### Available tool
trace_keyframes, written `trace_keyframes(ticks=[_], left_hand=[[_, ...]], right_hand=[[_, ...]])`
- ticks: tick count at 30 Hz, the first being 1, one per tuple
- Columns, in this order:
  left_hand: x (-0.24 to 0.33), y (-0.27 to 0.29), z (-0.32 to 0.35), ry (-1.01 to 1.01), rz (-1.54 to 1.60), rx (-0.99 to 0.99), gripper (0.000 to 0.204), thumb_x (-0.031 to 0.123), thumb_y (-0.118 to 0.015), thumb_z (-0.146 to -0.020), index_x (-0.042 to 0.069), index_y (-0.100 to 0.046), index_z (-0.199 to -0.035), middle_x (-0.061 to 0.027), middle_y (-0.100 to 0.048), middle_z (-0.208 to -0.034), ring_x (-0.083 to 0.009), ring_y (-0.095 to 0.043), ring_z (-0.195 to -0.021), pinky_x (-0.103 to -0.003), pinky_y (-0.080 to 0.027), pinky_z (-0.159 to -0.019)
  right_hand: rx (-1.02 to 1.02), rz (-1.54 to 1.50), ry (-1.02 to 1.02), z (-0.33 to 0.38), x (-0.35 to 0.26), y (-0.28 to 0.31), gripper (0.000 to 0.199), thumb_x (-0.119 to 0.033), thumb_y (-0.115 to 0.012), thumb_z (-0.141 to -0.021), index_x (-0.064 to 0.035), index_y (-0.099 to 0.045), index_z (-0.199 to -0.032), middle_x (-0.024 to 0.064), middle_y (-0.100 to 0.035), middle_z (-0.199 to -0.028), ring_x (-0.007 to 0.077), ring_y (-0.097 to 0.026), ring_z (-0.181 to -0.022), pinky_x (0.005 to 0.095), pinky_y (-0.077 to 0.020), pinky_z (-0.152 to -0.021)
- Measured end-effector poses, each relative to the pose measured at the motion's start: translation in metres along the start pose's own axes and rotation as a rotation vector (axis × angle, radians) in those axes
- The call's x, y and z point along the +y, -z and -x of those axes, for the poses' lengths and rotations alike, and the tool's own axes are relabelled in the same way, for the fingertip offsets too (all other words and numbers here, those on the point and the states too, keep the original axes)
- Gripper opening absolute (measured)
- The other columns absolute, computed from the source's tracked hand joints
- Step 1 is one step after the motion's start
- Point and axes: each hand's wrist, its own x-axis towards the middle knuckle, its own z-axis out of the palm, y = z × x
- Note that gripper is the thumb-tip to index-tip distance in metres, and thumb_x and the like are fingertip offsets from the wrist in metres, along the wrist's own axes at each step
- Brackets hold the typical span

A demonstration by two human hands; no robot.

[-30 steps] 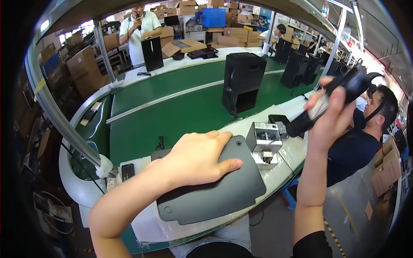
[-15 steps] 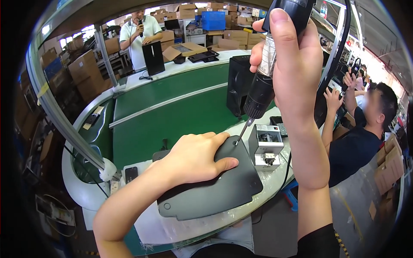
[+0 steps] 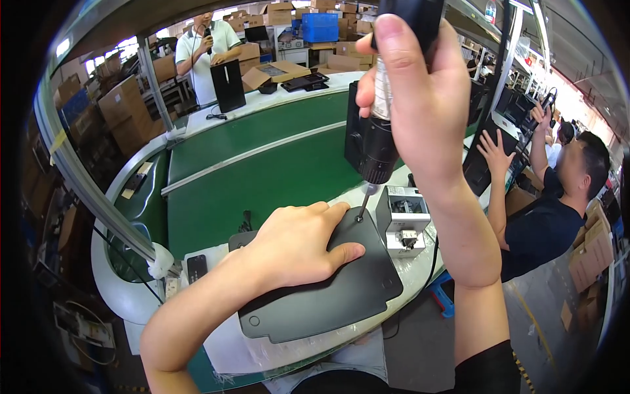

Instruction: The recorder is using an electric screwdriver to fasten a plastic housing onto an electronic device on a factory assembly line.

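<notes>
My right hand (image 3: 430, 105) is wrapped round a black electric screwdriver (image 3: 379, 150), held bit down and leaning slightly to the right. Its bit (image 3: 365, 202) reaches a round recess near the far corner of a flat black plastic panel (image 3: 321, 308); whether a screw sits there is too small to tell. My left hand (image 3: 298, 243) lies across the panel with its thumb spread from the fingers, pressing it down beside that recess. Another round recess shows at the near left corner. Just right of the panel stands a grey screw feeder (image 3: 403, 223).
A green conveyor belt (image 3: 249, 184) runs beyond the bench, with a tall black case (image 3: 353, 131) at its near edge. A phone (image 3: 196, 267) lies on the left. Across the belt a person (image 3: 205, 59) holds a screwdriver; another person (image 3: 554, 217) works at right.
The screwdriver and my right hand have swung left, so the tool stands more upright, its bit staying at the recess. My left hand keeps its place. The view has shifted slightly.
</notes>
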Motion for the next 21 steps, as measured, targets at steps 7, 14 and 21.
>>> trace_keyframes(ticks=[7,14,21], left_hand=[[0.002,-0.002,0.002,-0.033,-0.015,0.019,0.054,0.044,-0.057,-0.087,-0.005,-0.056,-0.109,-0.0234,-0.063,-0.095,-0.0369,-0.062,-0.09,-0.042,-0.049,-0.081],[0.006,0.006,0.012,0.029,-0.015,-0.032,0.058,0.04,-0.062,-0.085,-0.002,-0.052,-0.123,-0.0242,-0.061,-0.107,-0.0385,-0.059,-0.099,-0.042,-0.047,-0.087],[-0.098,-0.012,0.055,0.238,0.852,0.536,0.066,0.046,-0.02,-0.103,-0.001,-0.066,-0.101,-0.0102,-0.068,-0.095,-0.0186,-0.063,-0.086,-0.032,-0.047,-0.085]], right_hand=[[-0.078,0.047,0.077,0.001,0.013,0.007,0.033,-0.029,-0.061,-0.093,-0.0009,-0.048,-0.105,0.012,-0.062,-0.088,0.011,-0.057,-0.053,0.0237,-0.046,-0.046],[-0.038,0.009,0.106,0.003,0.007,0.016,0.033,-0.029,-0.058,-0.094,-0.0006,-0.046,-0.106,0.0128,-0.062,-0.088,0.012,-0.057,-0.051,0.0258,-0.0485,-0.045],[0.446,0.46,0.27,0.063,0.006,0.133,0.027,-0.023,-0.048,-0.098,0.0024,-0.05,-0.109,0.007,-0.057,-0.069,0.0098,-0.052,-0.052,0.0209,-0.0421,-0.046]])
